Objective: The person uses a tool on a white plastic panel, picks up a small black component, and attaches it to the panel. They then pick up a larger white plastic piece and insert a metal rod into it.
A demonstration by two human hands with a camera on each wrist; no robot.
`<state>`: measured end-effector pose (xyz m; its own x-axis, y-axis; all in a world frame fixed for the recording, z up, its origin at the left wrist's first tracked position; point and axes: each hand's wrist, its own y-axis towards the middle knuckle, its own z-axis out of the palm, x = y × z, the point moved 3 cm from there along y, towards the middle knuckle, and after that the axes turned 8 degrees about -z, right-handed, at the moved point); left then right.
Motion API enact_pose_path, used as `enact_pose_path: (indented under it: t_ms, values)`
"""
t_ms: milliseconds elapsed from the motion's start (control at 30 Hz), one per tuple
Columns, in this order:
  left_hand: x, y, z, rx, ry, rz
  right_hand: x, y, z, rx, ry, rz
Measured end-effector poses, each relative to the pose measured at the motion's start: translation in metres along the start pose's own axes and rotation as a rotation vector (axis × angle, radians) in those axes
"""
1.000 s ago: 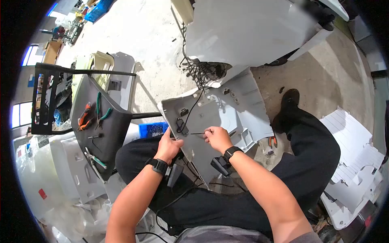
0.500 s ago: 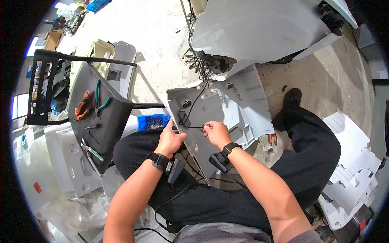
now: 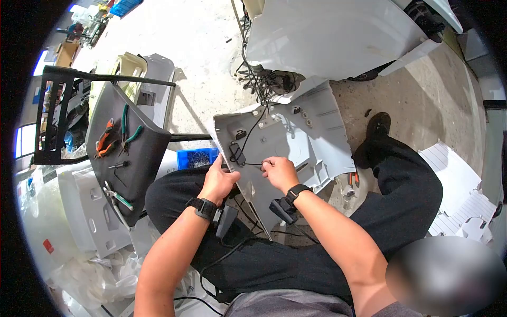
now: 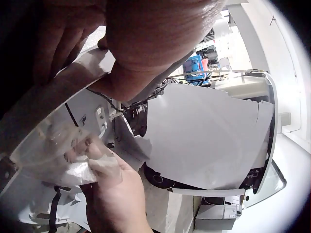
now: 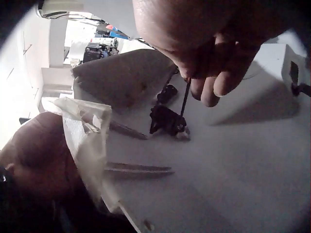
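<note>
I count my two grips (image 3: pixel 218 180) (image 3: pixel 280 173), one thin rod (image 5: pixel 185 99), one grey panel (image 3: pixel 277 141) between my knees, two green-handled tools (image 3: pixel 124 122) (image 3: pixel 123 201), two orange-handled tools (image 3: pixel 108 138) (image 3: pixel 357 179).

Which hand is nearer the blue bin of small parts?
Left. The left hand, gripping the grey panel by its edge, appears close beside the blue bin in the head view; the right hand, pinching a thin dark rod over the panel, is farther across.

Light grey panel (image 3: pixel 275 138) — black module (image 3: pixel 237 154) on it; dark panel (image 3: pixel 149 161) — pliers (image 3: pixel 106 142).
</note>
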<state>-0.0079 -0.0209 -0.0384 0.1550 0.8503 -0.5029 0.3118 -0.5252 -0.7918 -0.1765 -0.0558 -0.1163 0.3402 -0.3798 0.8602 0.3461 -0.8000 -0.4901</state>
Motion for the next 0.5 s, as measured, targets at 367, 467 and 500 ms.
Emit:
enact_pose_path:
  t_ms: [367, 467, 500]
  values:
    - [-0.002, -0.005, 0.0, -0.011, -0.024, -0.012, 0.04, 0.01, 0.003, 0.264, -0.785, -0.629]
    - [0.004, 0.001, 0.001, -0.022, -0.018, -0.009, 0.042, 0.005, 0.005, 0.227, -0.796, -0.701]
    - [0.009, 0.005, 0.0, -0.033, -0.022, 0.001, 0.04, 0.004, 0.005, 0.228, -0.798, -0.709]
